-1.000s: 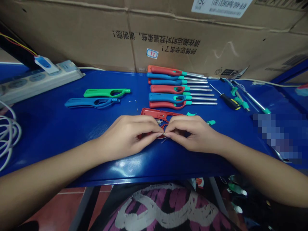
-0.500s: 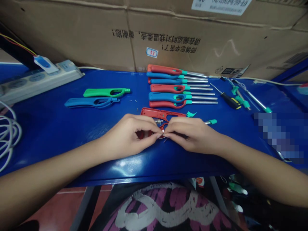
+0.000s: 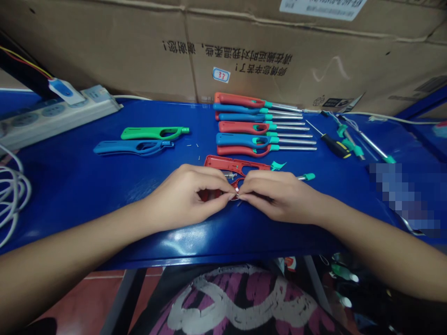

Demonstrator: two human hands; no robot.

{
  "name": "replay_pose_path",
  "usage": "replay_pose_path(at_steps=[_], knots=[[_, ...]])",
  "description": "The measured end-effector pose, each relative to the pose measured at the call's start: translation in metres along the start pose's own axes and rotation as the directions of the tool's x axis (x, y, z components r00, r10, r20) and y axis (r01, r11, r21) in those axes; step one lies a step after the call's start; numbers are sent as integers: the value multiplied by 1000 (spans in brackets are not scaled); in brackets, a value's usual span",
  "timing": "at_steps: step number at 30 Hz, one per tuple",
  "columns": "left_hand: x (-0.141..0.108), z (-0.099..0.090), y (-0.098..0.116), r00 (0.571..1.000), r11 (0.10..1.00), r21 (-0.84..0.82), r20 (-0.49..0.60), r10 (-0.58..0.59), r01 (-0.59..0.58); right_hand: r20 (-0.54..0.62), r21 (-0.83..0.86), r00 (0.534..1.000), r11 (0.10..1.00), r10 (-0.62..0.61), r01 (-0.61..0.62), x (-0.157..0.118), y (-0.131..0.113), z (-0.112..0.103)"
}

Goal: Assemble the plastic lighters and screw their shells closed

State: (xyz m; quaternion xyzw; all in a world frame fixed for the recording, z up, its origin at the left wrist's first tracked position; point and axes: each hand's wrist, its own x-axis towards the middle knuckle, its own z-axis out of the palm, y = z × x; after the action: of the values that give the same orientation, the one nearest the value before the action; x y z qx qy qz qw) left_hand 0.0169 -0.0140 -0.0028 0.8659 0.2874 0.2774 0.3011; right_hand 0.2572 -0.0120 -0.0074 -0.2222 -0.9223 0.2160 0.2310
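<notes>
My left hand (image 3: 197,193) and my right hand (image 3: 281,195) meet fingertip to fingertip, each with thumb and forefinger pinched on a thin pale wire (image 3: 234,199). Only a short curve of the wire shows; its ends are hidden by the fingers. Behind and under the hands lies a red lighter shell half (image 3: 238,182), mostly covered. Just beyond it rests another red shell half (image 3: 226,163), with a teal piece (image 3: 278,166) at its tip. A small metal part (image 3: 230,175) peeks out above my left fingers. A teal-ended metal tube (image 3: 307,177) sticks out past my right hand.
Several red and blue long-necked lighters (image 3: 240,139) lie stacked at the back. Green (image 3: 150,133) and blue (image 3: 122,148) shells sit left, near a power strip (image 3: 56,111). A screwdriver (image 3: 335,145) and loose lighter tubes (image 3: 370,142) lie right. A cardboard box (image 3: 139,60) stands behind.
</notes>
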Motion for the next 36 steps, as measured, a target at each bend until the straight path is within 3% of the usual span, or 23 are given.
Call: replay_pose_path(at_steps=[9,18,27,36], knots=[[-2,1,1,999,998,56,30,20,-22,23,-51,1000,999,-13,14,0,0,0],[-2,-2,1,996,997,76,90,27,-34,44,0,998,999,-35,35,1,1,-2],[-4,-5,-2,981,964,200,117,155,-176,102,52,995,999,-20,15,3,2,-6],[-3,-12,-3,988,964,217,24,154,-155,61,72,998,997,5,-10,1,1,-9]])
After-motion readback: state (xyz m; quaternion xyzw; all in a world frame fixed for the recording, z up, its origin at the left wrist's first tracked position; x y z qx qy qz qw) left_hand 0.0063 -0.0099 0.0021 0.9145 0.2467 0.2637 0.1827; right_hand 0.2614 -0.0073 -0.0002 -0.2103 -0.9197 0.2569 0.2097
